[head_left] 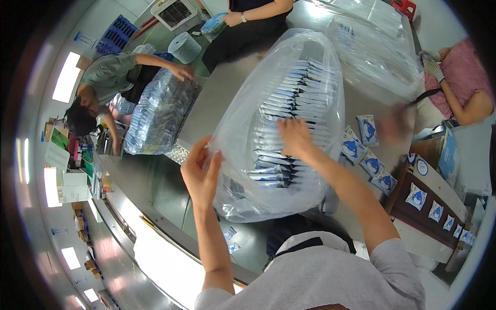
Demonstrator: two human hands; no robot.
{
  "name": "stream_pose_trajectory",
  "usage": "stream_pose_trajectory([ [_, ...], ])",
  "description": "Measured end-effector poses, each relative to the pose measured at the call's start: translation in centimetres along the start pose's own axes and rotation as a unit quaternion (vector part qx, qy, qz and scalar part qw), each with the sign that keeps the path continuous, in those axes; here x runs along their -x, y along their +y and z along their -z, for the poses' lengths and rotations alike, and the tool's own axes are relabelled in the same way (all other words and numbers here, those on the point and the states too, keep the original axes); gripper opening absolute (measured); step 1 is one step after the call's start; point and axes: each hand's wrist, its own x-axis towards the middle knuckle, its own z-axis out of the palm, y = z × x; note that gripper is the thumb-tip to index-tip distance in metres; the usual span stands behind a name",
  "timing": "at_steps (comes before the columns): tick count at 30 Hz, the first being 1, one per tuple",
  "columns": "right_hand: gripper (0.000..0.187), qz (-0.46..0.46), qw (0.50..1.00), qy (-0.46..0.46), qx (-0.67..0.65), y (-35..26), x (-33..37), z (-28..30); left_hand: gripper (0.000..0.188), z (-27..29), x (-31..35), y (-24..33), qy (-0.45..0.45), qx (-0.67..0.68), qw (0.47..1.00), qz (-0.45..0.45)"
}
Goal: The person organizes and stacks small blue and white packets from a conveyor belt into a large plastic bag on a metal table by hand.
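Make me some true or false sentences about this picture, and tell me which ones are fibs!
1. The big bag is see-through. True.
2. The left grip is on the far right side of the bag. False: it is at the bag's left edge.
3. The right grip is over the row of packets. True.
4. Loose packets lie to the right of the bag on the table. True.
5. The brown belt at the right is bare. False: a line of packets lies along it.
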Motion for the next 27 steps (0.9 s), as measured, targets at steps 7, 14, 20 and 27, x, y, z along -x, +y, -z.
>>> stream_pose_trajectory([
  [7, 0.078, 0.100, 0.993, 0.033, 0.059, -8.3, 1.1, -6.2, 0.050, -10.9, 15.0, -19.6, 0.144, 0.621, 0.687, 0.350],
  [14, 0.091, 0.105, 0.988, -0.050, -0.102, -6.4, 2.0, -6.8, 0.049, -15.7, 14.8, -19.7, 0.082, 0.645, 0.649, 0.396],
  [20, 0.091, 0.083, 0.993, -0.068, -0.040, -8.8, 3.0, -5.4, 0.050, -15.9, 13.8, -20.2, 0.091, 0.634, 0.655, 0.401],
  [27, 0.099, 0.037, 0.997, -0.017, -0.070, -8.9, 2.7, -7.7, 0.051, -18.0, 10.9, -20.4, 0.144, 0.621, 0.674, 0.374],
])
